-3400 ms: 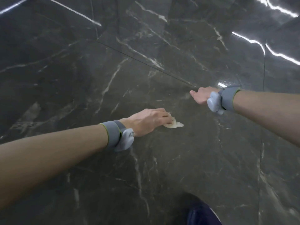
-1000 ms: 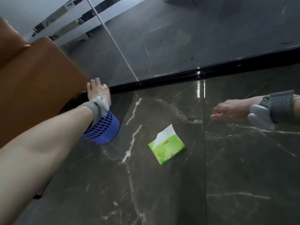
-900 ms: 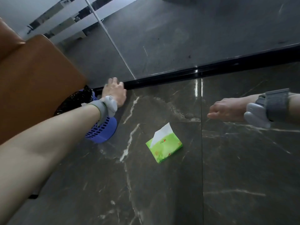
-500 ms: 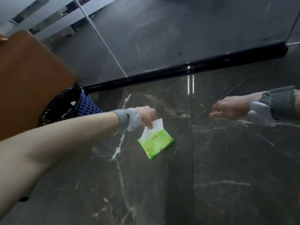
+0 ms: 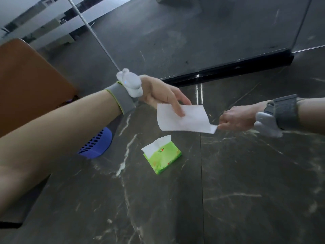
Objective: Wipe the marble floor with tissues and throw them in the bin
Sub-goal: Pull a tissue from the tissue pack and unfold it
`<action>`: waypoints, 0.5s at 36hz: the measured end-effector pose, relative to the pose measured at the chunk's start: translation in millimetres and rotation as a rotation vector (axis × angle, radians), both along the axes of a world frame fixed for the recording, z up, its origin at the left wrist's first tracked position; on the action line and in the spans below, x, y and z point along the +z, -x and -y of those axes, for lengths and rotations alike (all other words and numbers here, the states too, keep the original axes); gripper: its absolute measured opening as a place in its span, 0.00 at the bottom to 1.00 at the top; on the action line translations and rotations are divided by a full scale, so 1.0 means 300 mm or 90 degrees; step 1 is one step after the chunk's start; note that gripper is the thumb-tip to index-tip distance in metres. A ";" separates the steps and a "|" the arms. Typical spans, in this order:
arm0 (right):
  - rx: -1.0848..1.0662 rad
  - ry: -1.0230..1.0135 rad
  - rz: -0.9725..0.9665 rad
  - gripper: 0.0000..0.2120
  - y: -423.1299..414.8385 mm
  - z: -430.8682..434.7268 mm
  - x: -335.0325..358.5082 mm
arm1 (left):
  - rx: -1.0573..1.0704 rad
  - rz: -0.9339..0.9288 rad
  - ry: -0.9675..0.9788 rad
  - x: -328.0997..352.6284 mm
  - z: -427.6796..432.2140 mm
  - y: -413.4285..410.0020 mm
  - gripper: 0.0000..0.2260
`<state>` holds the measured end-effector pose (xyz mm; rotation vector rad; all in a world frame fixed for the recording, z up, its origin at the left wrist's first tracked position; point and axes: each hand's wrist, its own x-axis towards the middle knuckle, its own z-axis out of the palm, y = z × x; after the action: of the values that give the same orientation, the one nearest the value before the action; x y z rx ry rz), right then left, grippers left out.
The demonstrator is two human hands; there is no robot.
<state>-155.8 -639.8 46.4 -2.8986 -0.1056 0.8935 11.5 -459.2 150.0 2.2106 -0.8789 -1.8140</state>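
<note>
My left hand point(image 5: 161, 95) pinches a fresh white tissue point(image 5: 190, 120) by its upper edge and holds it in the air above the dark marble floor point(image 5: 246, 182). My right hand point(image 5: 235, 118) is at the tissue's right corner with loosely curled fingers; whether it grips the corner I cannot tell. Below the tissue a green tissue pack point(image 5: 162, 155) lies on the floor with a white sheet sticking out of its top. The blue perforated bin point(image 5: 95, 143) stands at the left, mostly hidden behind my left forearm.
An orange-brown chair or panel point(image 5: 29, 81) fills the left side beside the bin. A glass wall with a black base strip point(image 5: 228, 71) runs across the back. The floor has white veins and tile joints.
My left hand went from the bin to the green pack, pulled a tissue out and lifted it. The right hand stayed at the right and now meets the tissue's corner.
</note>
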 end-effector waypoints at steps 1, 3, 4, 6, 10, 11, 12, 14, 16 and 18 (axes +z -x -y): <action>0.002 0.006 -0.001 0.24 -0.001 -0.001 0.001 | 0.015 -0.025 -0.013 -0.032 -0.014 0.007 0.15; -0.006 0.015 -0.008 0.23 0.018 0.014 0.005 | 0.032 -0.012 -0.058 -0.102 -0.027 0.034 0.14; -0.013 0.015 -0.008 0.24 0.019 0.021 0.005 | 0.044 0.028 -0.083 -0.137 -0.042 0.043 0.13; -0.031 0.007 -0.008 0.25 0.035 0.038 0.008 | 0.066 0.144 -0.099 -0.200 -0.066 0.063 0.11; -0.042 0.014 -0.011 0.27 0.047 0.055 0.000 | -0.069 0.383 -0.123 -0.278 -0.127 0.089 0.11; -0.043 0.018 -0.010 0.27 0.051 0.059 -0.003 | -0.108 0.427 -0.134 -0.294 -0.136 0.097 0.10; -0.044 0.019 -0.007 0.27 0.053 0.064 -0.006 | -0.138 0.477 -0.140 -0.310 -0.147 0.101 0.08; -0.040 0.022 0.002 0.27 0.055 0.061 -0.009 | -0.179 0.543 -0.157 -0.341 -0.173 0.111 0.03; -0.043 0.020 0.003 0.27 0.050 0.058 -0.002 | -0.184 0.528 -0.167 -0.367 -0.187 0.098 0.06; -0.041 0.016 0.012 0.26 0.049 0.055 0.008 | -0.158 0.553 -0.170 -0.378 -0.195 0.081 0.10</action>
<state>-170.5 -656.2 48.8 -2.9159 -0.0020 0.8630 -12.7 -400.7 36.5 3.2570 -1.1154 -1.0204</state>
